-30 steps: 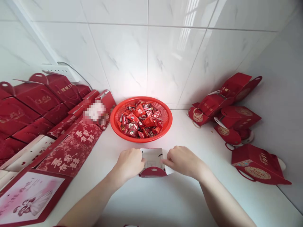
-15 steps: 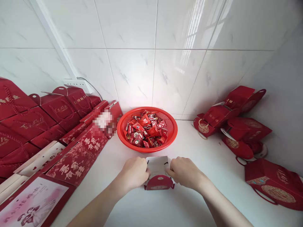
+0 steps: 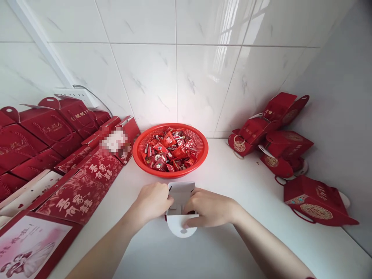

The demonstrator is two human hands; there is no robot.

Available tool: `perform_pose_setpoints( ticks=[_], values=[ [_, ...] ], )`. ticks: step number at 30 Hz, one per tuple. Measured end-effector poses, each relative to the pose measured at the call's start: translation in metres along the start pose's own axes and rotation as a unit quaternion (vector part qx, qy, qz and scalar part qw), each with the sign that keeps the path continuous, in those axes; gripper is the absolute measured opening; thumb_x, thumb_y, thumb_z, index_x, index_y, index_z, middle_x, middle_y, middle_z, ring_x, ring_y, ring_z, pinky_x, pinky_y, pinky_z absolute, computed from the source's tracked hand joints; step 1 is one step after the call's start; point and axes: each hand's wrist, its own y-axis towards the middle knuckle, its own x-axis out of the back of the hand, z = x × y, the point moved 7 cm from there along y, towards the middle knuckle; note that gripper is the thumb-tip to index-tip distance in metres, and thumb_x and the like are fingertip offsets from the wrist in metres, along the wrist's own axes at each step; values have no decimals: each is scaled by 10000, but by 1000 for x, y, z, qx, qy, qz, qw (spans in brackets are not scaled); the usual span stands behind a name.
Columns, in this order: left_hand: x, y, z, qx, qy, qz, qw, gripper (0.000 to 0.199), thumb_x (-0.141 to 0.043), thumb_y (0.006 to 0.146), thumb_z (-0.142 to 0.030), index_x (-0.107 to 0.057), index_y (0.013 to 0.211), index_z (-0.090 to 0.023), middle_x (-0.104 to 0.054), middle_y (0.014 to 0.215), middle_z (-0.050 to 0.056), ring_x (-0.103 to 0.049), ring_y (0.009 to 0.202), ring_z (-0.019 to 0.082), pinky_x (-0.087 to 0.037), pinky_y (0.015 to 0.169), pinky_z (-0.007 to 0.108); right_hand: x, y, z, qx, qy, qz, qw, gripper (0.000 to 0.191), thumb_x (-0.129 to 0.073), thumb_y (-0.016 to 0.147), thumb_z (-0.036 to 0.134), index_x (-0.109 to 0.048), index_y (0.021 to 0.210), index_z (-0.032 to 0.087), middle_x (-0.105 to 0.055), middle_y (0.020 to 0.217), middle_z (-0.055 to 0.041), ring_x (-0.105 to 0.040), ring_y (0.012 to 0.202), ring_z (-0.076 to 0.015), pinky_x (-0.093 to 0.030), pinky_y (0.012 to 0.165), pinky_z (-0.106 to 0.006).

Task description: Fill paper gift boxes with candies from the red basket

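A small box (image 3: 181, 190) with a white inside stands open at the front of the white table, its rounded flap folded down toward me. My left hand (image 3: 154, 199) is closed on the box's left wall, thumb inside the rim. My right hand (image 3: 205, 207) reaches over the right wall, some fingers inside the box and one finger on the flap; its inner fingertips are hidden. Just behind the box sits a red plastic basket (image 3: 203, 157) holding several wrapped candies (image 3: 171, 149).
Stacked red gift boxes (image 3: 43, 128) and flat printed boxes (image 3: 78, 193) line the left side. More red boxes (image 3: 314, 197) stand at the right. A power strip (image 3: 77, 95) lies by the tiled wall (image 3: 145, 77).
The box's front flap has folded down, showing its white side. My right hand has moved over and into the box. The whole view has shifted, so the scene sits further left and higher.
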Motion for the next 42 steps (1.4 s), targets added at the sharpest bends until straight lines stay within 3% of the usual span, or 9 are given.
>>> perform_pose_setpoints(
  ticks=[6,10,13,17,20,24,31,37,42],
  values=[
    [0,-5,-1,-2,10,-11,1000,248,-427,805,-233,-438,562,-184,-595,570,44,-531,510,169,-212,507,285,0,3,2,-15,-61,-39,997,184,-608,885,241,-764,803,190,-730,712,-28,-558,621,-133,-349,626,-257],
    [6,-18,-5,-51,-23,-11,998,433,-459,886,-433,-470,534,-181,-563,536,6,-485,493,146,-211,506,284,-3,4,3,-7,-57,-37,998,200,-582,891,213,-770,825,200,-745,738,-33,-551,599,-125,-334,595,-253],
    [11,-26,-14,-112,-49,-28,992,345,-636,787,-541,-593,666,-220,-620,615,-31,-538,574,151,-232,516,265,-2,2,2,-2,-46,-33,998,204,-578,886,197,-769,813,193,-750,741,-29,-540,588,-122,-337,583,-251],
    [-4,-29,-36,-195,-8,34,980,230,-666,805,-352,-622,636,-202,-648,621,-12,-567,578,153,-215,511,277,3,-3,4,19,8,-22,1000,172,-593,891,222,-746,819,192,-738,756,-1,-544,579,-109,-372,574,-229],
    [-10,-28,-46,-213,48,24,976,281,-587,850,-246,-609,580,-170,-649,596,35,-579,565,176,-192,500,298,22,-6,7,26,10,-120,992,175,-534,929,182,-707,908,190,-721,892,-21,-616,757,-134,-439,675,-230],
    [-15,-30,-51,-224,67,28,972,255,-584,836,-221,-625,591,-162,-637,559,45,-585,535,190,-181,468,308,39,-6,-5,-99,-98,-250,958,170,-527,921,141,-652,1036,156,-679,1053,-92,-619,965,-209,-483,800,-311],
    [-20,-38,-55,-266,74,43,960,228,-583,802,-182,-658,588,-172,-658,567,62,-618,543,219,-239,470,325,19,1,-4,-202,-215,-209,932,217,-551,885,106,-634,1080,154,-662,1077,-106,-627,966,-248,-500,728,-323],
    [-27,-52,-60,-248,97,79,961,195,-542,786,-127,-718,705,-154,-707,670,117,-676,620,288,-383,503,338,-9,10,-8,-191,-196,-56,960,201,-531,820,8,-675,896,126,-715,867,-113,-683,783,-236,-437,619,-290],
    [-20,-42,-53,-195,99,64,974,202,-530,808,-152,-729,773,-135,-715,718,145,-693,692,324,-429,548,353,-2,20,-27,-186,-148,-114,965,249,-466,958,163,-696,865,181,-745,850,-82,-696,776,-218,-420,640,-280]
  ],
)
